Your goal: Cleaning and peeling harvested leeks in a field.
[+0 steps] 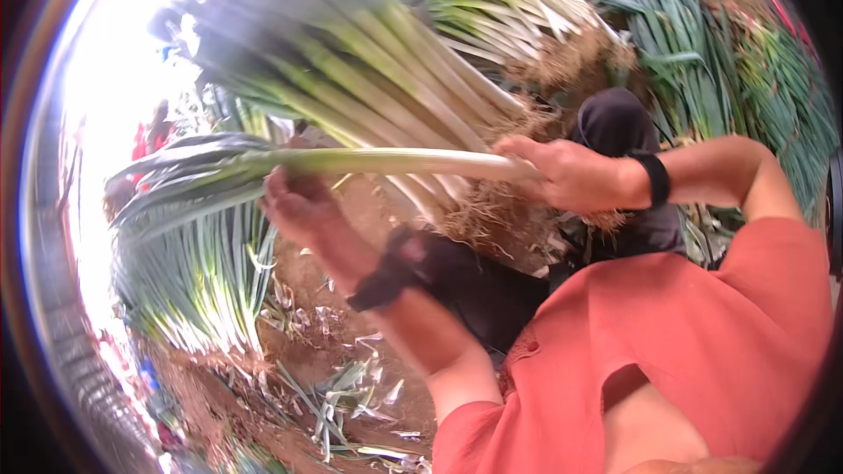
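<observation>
The largest thing is the heap (351, 61) of leeks just beyond the grip, its leaves spreading away to the upper left and its white ends toward the right hand. Next come a left pile (198, 285), below and left of the left hand; a right stack (680, 44), beyond the right hand and farther right; and a back pile (509, 9), past the heap from both hands.

The leek (395, 161) spans the two hands nearly level, in front of the heap; whether it touches the heap, I cannot tell. Its leaves reach out past the left hand.

The right hand (575, 174) is closed round the white end, thumb along the shank, hiding the tip. The left hand (299, 206) is curled about the green part from below; blur hides how tightly. A black wristband (657, 179) sits just behind the right hand's grip.

Smallest are scraps (360, 395) of leaf on the ground, well below the left hand.

The step in hand looks like handling this one leek, separate from the heap. The next move, I judge, calls for a firm hold at the white end and a lighter, sliding touch at the leaves.
</observation>
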Available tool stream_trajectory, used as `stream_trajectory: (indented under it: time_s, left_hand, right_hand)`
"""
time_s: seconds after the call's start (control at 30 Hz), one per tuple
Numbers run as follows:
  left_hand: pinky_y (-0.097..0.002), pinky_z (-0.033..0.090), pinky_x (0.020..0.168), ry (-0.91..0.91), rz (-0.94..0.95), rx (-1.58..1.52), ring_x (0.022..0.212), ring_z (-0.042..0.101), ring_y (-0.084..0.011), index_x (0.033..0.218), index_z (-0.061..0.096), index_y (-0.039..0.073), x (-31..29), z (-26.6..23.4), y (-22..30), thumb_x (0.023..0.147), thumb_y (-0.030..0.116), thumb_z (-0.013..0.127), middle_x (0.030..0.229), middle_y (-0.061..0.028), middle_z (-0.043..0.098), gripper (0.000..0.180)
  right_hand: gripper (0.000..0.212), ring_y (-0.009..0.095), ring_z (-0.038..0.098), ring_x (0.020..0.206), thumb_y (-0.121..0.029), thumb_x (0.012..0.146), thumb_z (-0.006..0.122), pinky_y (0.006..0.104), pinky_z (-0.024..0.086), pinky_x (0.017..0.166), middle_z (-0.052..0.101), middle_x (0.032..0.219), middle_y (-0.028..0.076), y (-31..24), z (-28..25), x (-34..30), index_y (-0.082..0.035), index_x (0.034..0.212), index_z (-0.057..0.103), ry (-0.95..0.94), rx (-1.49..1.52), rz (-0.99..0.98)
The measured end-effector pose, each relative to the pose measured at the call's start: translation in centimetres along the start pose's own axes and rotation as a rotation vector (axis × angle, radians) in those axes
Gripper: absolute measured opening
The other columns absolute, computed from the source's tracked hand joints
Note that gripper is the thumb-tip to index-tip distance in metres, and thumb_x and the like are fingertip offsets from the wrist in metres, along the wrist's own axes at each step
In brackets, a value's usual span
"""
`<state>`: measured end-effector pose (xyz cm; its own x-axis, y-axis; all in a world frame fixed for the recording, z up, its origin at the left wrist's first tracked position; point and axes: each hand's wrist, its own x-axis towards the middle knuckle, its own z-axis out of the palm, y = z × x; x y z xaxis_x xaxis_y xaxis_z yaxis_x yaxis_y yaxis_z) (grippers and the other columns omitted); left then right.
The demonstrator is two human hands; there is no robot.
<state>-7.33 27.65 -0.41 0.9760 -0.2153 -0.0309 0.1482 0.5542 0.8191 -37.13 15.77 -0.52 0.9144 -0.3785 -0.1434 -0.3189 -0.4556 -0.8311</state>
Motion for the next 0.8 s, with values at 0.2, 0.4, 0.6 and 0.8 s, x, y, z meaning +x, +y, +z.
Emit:
stream_trajectory:
  time_s: [0.2,0.4,0.6,0.8]
  left_hand:
    - [-0.0520,0.050,0.092,-0.125,-0.007,-0.082,0.103,0.057,-0.0442,0.121,0.031,-0.020,-0.2,0.3,2.3,0.072,-0.002,0.042,0.111,-0.0278,0.052,0.053]
    - [-0.0532,0.052,0.086,-0.167,0.016,-0.141,0.096,0.060,-0.0419,0.122,0.037,-0.012,0.5,-2.1,3.3,0.069,0.000,0.041,0.107,-0.0238,0.054,0.055]
    - [-0.0358,0.053,0.075,0.009,0.227,0.073,0.079,0.063,-0.0260,0.105,0.057,-0.006,1.4,-5.0,4.0,0.075,-0.002,0.048,0.097,-0.0155,0.062,0.032]
    - [-0.0328,0.050,0.069,-0.307,-0.045,-0.131,0.077,0.059,-0.0234,0.099,0.052,-0.003,0.0,-3.8,0.3,0.079,0.005,0.053,0.090,-0.0125,0.057,0.022]
  right_hand:
    - [0.041,0.037,0.062,0.093,-0.016,0.089,0.058,0.0397,0.049,0.078,0.061,0.099,0.023,-0.2,-1.3,-0.5,-0.003,0.126,0.045,0.071,-0.011,-0.234]
    - [0.036,0.025,0.062,0.081,-0.017,0.093,0.054,0.0345,0.048,0.074,0.062,0.088,0.013,-2.2,-1.6,-1.3,0.000,0.123,0.050,0.000,0.117,-0.266]
    - [0.031,0.004,0.043,0.048,-0.021,0.096,0.051,0.0200,0.034,0.041,0.050,0.063,0.000,-7.7,-6.0,-0.1,0.001,0.117,0.055,-0.450,0.597,0.138]
    - [0.035,0.004,0.042,0.037,-0.024,0.094,0.054,0.0193,0.031,0.033,0.052,0.056,0.003,-16.2,-9.2,0.4,0.003,0.115,0.057,-0.459,0.487,0.100]
